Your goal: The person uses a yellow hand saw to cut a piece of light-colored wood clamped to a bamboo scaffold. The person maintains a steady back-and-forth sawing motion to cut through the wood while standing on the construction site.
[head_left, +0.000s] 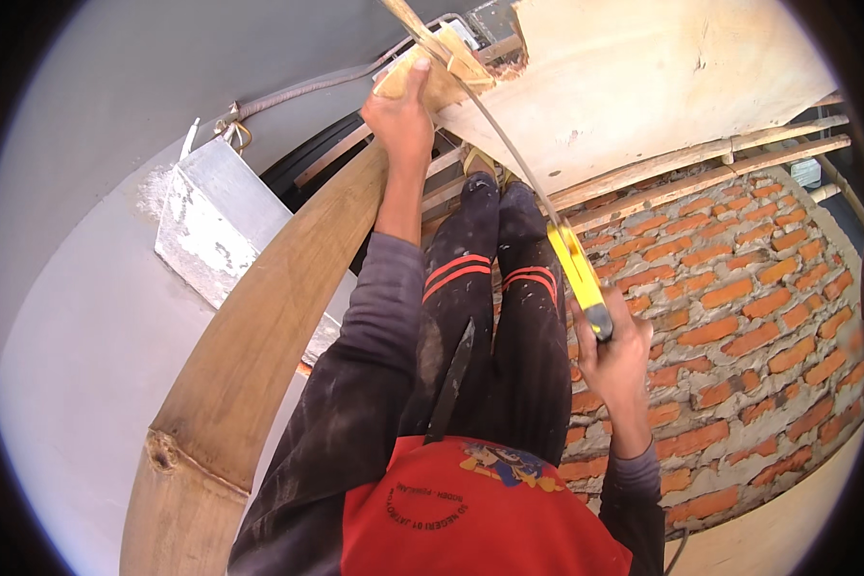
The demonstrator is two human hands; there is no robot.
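My right hand is wrapped round the end of a saw's yellow handle, with a grey-black tip showing at the fingers. From it a thin saw blade, seen nearly edge-on, runs up and left to a pale, ragged-edged piece of wood. The blade crosses or touches this piece; how deep it sits is not clear. My left hand grips the wood from the near side, thumb on top and the other fingers mostly hidden. A narrow strip of wood sticks up beyond it.
A thick bamboo pole slants along my left arm. Beside it a white, flaking box-shaped ledge juts from the grey wall. A plywood sheet lies ahead, above bamboo poles. Brickwork fills the right. My feet stand high up.
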